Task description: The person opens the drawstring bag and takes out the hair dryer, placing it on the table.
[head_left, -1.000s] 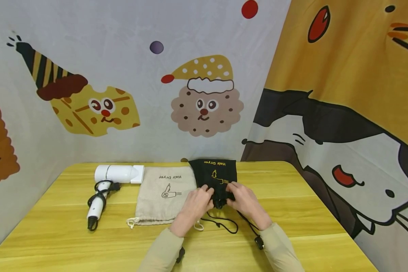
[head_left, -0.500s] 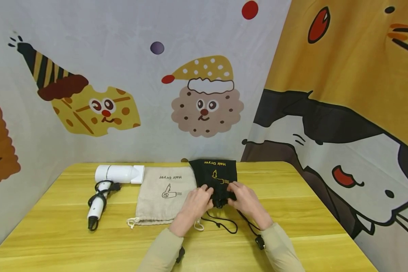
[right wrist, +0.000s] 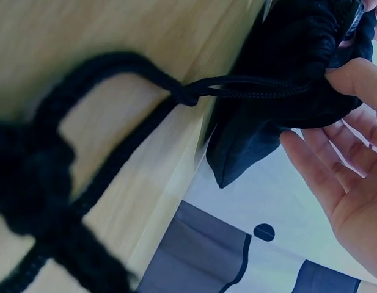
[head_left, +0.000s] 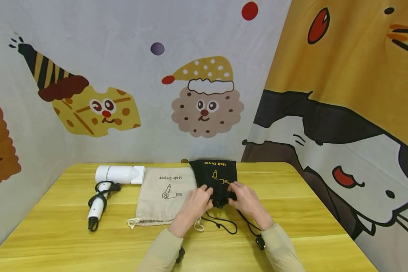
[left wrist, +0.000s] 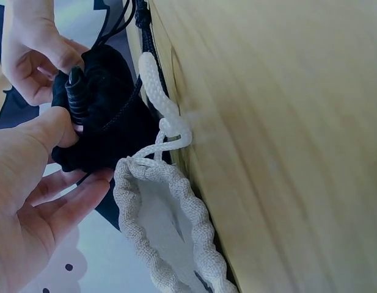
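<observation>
- Dryer in glossy white plastic (head_left: 119, 174), tubular barrel with flat nozzle, on yellow wood-grain table (head_left: 312, 241). Thin black cord (head_left: 98, 196) wound round its handle.
- Beige woven-cloth drawstring bag (head_left: 170, 206), coarse, lying flat just beside the nozzle; puckered hem faces the person, white braided cord (left wrist: 154, 88) looped at its corner.
- Left hand (head_left: 197, 200): pinches the black bag's mouth, thumb at the opening, other fingers along the outer wall.
- Black soft-cloth drawstring bag (head_left: 219, 189), right of the beige one, near the table's far side. Yellow lettering, bunched folds. Ribbed black piece (left wrist: 77, 101) shows in the mouth. Cloth likely light, limp, hardly slippery, not fragile; any weight probably comes from contents, mostly hidden. Best grip: opposite sides of the rim. Black braided drawcord (right wrist: 139, 143) trails towards the person; could snag.
- Right hand (head_left: 245, 200): grasps the mouth's other side between thumb and fingers, cloth creasing nearby.
</observation>
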{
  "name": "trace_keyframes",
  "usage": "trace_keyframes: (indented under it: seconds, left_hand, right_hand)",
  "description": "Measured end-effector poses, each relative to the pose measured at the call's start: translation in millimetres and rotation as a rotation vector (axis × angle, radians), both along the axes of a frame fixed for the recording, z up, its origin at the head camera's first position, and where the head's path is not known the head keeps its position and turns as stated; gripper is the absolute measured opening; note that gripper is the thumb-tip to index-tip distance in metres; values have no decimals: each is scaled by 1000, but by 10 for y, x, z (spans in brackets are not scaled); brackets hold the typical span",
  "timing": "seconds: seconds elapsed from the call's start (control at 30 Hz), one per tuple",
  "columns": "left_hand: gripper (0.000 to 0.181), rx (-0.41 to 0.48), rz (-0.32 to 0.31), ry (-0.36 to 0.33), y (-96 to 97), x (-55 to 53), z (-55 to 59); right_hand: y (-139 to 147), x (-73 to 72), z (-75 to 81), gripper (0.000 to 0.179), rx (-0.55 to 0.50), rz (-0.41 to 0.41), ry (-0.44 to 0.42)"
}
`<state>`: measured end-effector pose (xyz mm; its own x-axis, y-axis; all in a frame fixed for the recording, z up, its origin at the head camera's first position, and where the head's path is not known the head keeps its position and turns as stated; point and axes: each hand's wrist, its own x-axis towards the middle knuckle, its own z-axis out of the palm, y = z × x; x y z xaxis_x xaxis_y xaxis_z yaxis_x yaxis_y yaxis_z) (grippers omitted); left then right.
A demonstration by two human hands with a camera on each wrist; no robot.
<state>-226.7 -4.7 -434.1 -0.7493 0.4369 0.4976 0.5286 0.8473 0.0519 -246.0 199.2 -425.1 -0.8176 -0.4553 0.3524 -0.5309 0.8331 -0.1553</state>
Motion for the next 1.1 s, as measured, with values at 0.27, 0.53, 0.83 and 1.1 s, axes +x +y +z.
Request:
trace_keyframes:
  seconds: [0.27, 0.53, 0.83, 1.1]
  left_hand:
    - [15, 19, -6, 7, -9, -10, -12]
    - [19, 44, -18, -6, -22, -24, -24]
    - [20, 47, -18, -16, -26, -24, -28]
    - [26, 44, -25, -44, -42, -35, -39]
  right_hand:
    - [22, -10, 9, 23, -16, -25, -31]
    - [55, -15, 29, 23, -11, -53, -54]
    - [69, -13, 29, 24, -15, -50, -65]
    - [104, -11, 37, 25, -2, -58, -62]
